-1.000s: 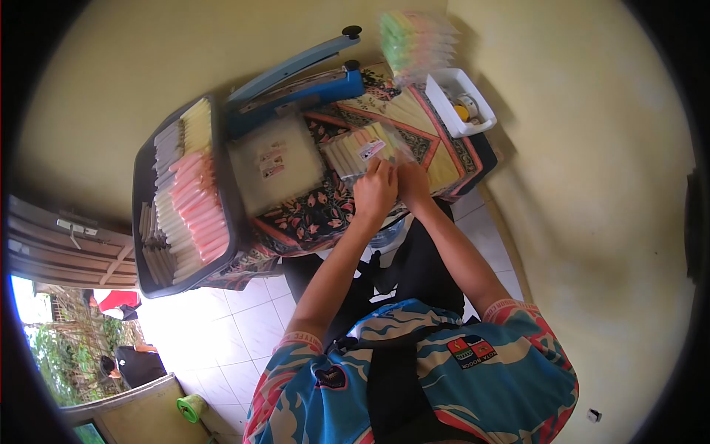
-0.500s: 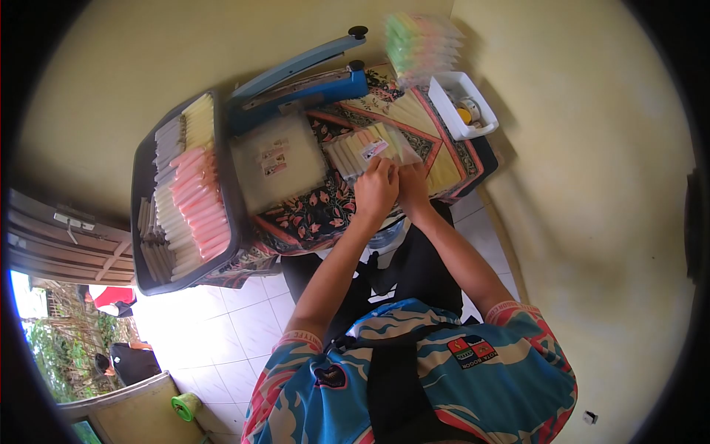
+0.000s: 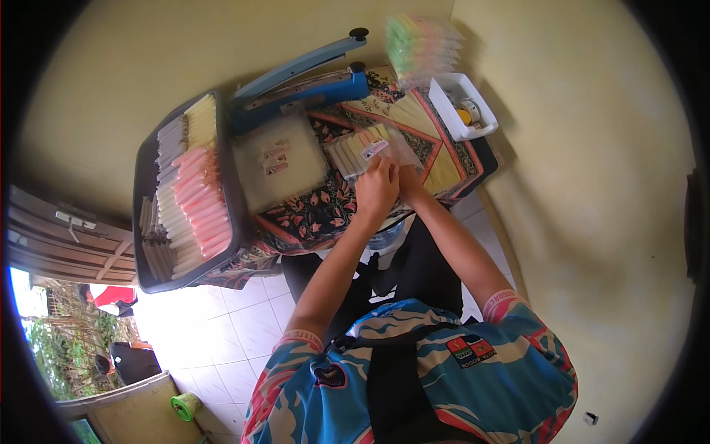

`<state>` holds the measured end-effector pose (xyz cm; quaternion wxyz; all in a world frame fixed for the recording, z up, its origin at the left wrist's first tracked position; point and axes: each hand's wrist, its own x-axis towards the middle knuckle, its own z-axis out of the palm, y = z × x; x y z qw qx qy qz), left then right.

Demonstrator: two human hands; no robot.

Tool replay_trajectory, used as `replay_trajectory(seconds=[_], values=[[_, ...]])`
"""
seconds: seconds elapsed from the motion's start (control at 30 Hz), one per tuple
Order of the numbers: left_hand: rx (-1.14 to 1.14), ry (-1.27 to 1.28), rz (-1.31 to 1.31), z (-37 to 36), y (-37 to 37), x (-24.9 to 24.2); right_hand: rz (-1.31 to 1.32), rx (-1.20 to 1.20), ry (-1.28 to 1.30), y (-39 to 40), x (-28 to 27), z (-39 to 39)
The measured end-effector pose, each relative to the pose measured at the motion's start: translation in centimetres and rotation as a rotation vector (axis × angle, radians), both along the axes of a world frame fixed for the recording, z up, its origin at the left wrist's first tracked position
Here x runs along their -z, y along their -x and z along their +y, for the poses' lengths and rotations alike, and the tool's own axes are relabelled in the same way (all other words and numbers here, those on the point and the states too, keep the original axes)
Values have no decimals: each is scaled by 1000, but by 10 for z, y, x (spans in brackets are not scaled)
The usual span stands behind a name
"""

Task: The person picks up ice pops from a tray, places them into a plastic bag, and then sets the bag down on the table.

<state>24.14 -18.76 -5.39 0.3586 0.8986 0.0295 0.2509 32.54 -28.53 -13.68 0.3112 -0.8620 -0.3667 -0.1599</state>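
A clear plastic bag (image 3: 345, 156) of several pale grey, pink and yellow sticks lies on the patterned cloth, with a small printed label near its middle. My left hand (image 3: 376, 186) has its fingers bent together on the bag's near edge, just below the label. Close against it, my right hand (image 3: 409, 183) is closed at the bag's near right side; its fingertips are partly hidden. To the left lies a stack of flat clear bags (image 3: 285, 181) with similar labels.
A dark tray (image 3: 235, 222) of wrapped pink, white, yellow and grey sticks stands at left. Behind is a blue bag sealer (image 3: 314, 90), its arm raised. At right are a white bin (image 3: 444, 111) and stacked filled packs (image 3: 421, 48). People (image 3: 133, 362) appear outside.
My right hand has shifted slightly inward and down beside the left one. The left hand and the bag stay nearly in place.
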Motion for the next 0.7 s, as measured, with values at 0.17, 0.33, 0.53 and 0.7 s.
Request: replay_trajectory(seconds=[0.17, 0.33, 0.53, 0.7], values=[[4, -17, 26, -2, 2, -1, 213, 17, 232, -22, 23, 7], [5, -25, 47, -2, 2, 3, 255, 8, 287, -24, 9, 10], [30, -43, 27, -1, 2, 7, 229, 16, 274, -20, 0, 7], [40, -39, 59, -1, 1, 8, 179, 54, 208, -21, -1, 10]])
